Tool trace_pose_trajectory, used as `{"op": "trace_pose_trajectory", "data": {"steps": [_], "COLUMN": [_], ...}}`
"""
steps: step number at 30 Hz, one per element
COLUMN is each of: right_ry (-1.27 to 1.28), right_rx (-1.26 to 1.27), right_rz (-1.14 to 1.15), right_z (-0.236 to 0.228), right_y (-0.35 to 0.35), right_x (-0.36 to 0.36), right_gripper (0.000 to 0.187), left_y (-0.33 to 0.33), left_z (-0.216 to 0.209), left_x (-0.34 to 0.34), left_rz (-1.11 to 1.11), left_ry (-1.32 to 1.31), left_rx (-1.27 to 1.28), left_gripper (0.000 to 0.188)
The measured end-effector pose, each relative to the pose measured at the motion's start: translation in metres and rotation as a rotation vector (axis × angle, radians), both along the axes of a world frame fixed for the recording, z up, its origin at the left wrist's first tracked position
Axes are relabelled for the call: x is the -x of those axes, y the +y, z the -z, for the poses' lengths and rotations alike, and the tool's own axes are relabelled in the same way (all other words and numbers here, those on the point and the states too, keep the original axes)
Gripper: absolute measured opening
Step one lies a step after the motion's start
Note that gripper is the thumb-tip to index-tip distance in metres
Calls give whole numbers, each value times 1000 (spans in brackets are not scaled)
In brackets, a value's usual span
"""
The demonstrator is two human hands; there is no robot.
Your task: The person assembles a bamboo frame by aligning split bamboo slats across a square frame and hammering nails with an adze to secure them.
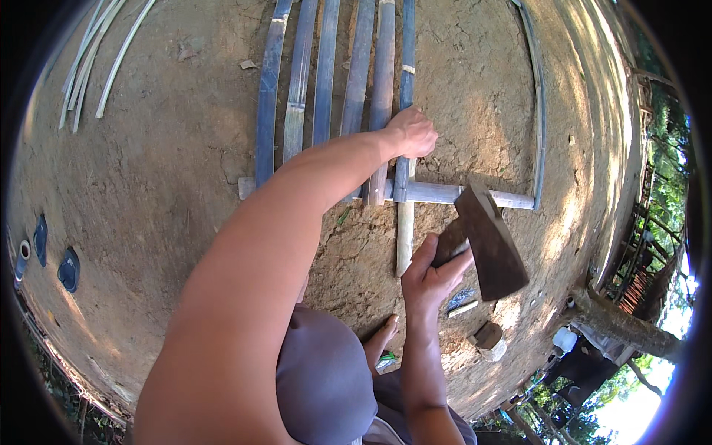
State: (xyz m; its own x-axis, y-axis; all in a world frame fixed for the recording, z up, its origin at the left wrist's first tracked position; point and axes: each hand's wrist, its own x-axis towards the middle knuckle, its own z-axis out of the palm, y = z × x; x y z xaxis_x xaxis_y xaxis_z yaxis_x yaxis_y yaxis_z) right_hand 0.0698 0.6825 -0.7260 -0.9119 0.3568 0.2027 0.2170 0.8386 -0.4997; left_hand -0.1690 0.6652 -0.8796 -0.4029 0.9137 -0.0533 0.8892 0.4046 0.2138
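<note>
My left hand (415, 133) is closed over the rightmost bamboo slat (407, 81), its fingers curled down; whatever they pinch is hidden. Several more split bamboo slats (324, 74) lie side by side to its left, running away from me. Across their near ends goes a bamboo crosspiece (437, 193). A paler pole (404, 241) sticks out towards me below the rightmost slat. In my right hand (430, 278) is a hatchet (493, 248), gripped by its wooden handle, with the dark metal head raised to the right of the crosspiece's near side.
A long bamboo strip (539, 111) meets the crosspiece's right end. Thin pale strips (122, 63) lie far left. Sandals (68, 269) sit on the dirt at left. Near my foot (382, 341) are a small wood piece (463, 309) and a block (488, 337). A tree trunk (623, 322) stands right.
</note>
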Motion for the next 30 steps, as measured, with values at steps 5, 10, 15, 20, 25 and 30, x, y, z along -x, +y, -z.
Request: {"op": "trace_pose_trajectory", "data": {"steps": [5, 10, 15, 20, 25, 30], "right_ry": [-551, 20, -864, -245, -453, -303], "right_rx": [-19, 20, -137, 27, -33, 118], "right_rz": [121, 72, 111, 60, 64, 126], "right_z": [44, 2, 44, 11, 44, 31], "right_y": [13, -2, 10, 6, 14, 14], "right_x": [-18, 7, -17, 4, -21, -2], "right_gripper": [52, 48, 53, 47, 54, 56], "left_y": [15, -2, 13, -6, 14, 6], "left_z": [-9, 2, -8, -6, -7, 3], "left_x": [3, 1, 4, 3, 1, 0], "left_rz": [-10, -19, 11, 44, 37, 22], "left_ry": [-43, -36, -35, 72, 35, -3], "left_rx": [-43, -32, 46, -48, -32, -37], "left_gripper": [26, 26, 24, 20, 20, 21]}}
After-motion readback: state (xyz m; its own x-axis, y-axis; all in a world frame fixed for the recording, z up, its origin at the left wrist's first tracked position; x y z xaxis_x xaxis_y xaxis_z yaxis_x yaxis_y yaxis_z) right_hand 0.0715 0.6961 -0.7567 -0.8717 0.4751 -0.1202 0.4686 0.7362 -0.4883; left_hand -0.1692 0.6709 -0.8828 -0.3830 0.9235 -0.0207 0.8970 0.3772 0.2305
